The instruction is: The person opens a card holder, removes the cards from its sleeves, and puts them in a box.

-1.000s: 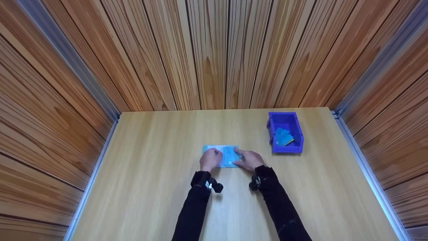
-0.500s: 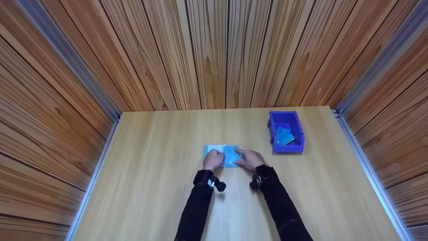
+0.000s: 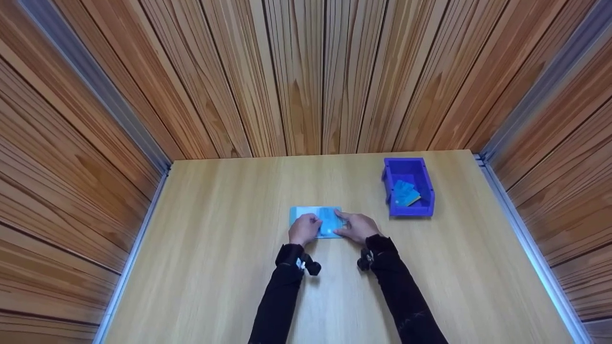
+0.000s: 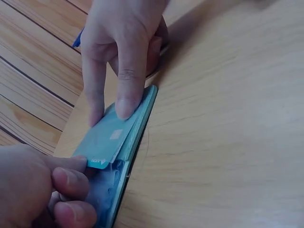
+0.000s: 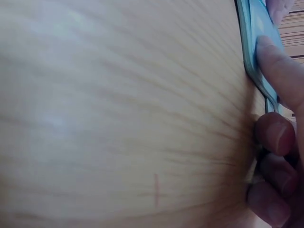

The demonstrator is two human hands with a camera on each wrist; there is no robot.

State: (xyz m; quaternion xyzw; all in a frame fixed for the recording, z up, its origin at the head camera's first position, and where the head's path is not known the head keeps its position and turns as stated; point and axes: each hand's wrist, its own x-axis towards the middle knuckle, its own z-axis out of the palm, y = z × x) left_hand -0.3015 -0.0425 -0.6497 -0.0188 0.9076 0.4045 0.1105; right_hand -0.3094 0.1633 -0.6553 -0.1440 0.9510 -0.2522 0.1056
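Note:
A light-blue card holder (image 3: 294,216) lies unfolded on the table in the middle of the head view. Over its right half is a teal card (image 4: 107,135) with a small pale square on it. One end of the card is raised a little from the holder. My left hand (image 3: 305,230) pinches that end between thumb and finger, its other fingers curled. Straight thumb and forefinger of my right hand (image 3: 358,228) press on the right part of the card and holder. The right hand's other fingers (image 5: 275,135) curl beside the holder's end. The card's underside is hidden.
A purple bin (image 3: 412,211) stands at the back right of the table, with several blue cards (image 3: 405,194) inside, one showing a yellow edge. Wood-panelled walls (image 3: 306,95) rise behind and at both sides. Wood-grain tabletop (image 3: 215,229) surrounds the hands.
My left hand has shifted slightly right over the holder, then a touch back left, still pinching. My right hand stays in place on the holder's right end.

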